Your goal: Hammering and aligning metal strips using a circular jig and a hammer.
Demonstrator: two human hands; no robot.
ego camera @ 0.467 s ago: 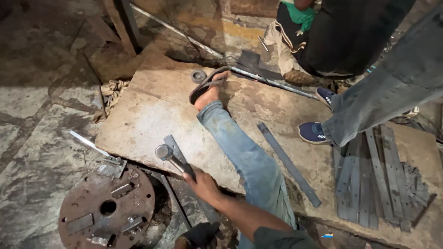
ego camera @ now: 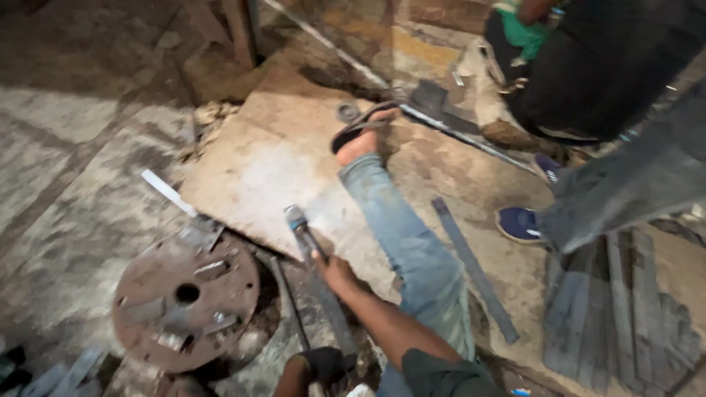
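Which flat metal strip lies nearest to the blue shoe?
The long dark strip lying alone on the slab beside the jeans leg; the pale strip lies far left.

A rough metalworking workshop is shown, with work done at ground level. A bare, stained concrete floor (ego camera: 81,169) is seen, strewn with scrap. A rusty round steel plate (ego camera: 186,300) lies at the lower left, flat steel bars (ego camera: 625,309) are stacked at the right edge, and a hammer (ego camera: 300,229) is gripped.
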